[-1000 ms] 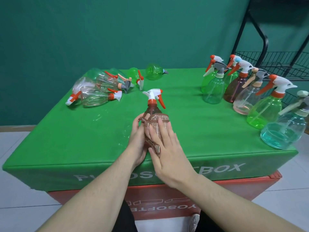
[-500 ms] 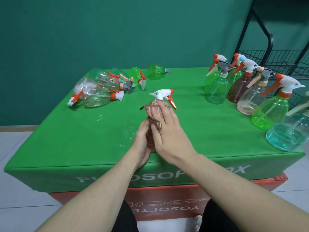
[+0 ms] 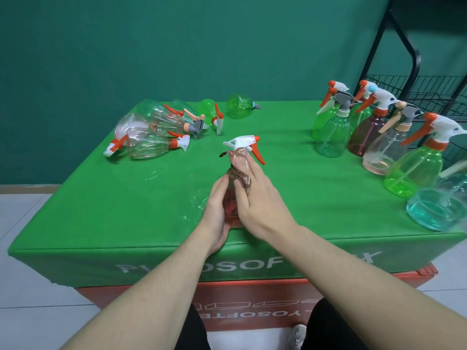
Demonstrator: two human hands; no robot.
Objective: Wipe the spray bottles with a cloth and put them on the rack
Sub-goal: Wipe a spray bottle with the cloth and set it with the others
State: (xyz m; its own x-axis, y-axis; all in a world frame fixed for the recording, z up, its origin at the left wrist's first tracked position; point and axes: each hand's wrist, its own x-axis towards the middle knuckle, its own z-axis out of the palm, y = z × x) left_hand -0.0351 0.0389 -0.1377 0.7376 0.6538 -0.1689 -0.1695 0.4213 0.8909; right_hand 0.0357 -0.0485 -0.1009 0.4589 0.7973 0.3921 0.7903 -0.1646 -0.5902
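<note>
A brown spray bottle [image 3: 230,200] with a white head and orange trigger stands near the front middle of the green table [image 3: 126,198]. My left hand [image 3: 216,205] grips its body from the left. My right hand [image 3: 255,198] presses a brown cloth [image 3: 240,165] against the bottle's neck and right side, fingers curled over the cloth. Most of the bottle's body is hidden between my hands. The black wire rack [image 3: 414,89] stands behind the table's right end.
Several spray bottles lie on their sides at the back left [image 3: 151,132]. Several more stand upright along the right edge, among them a green one [image 3: 417,168] and a teal one [image 3: 439,205]. Green wall behind, tiled floor around.
My right hand slid the cloth up from the bottle's body to its neck, and the spray head has turned to point right. My left hand stays on the body.
</note>
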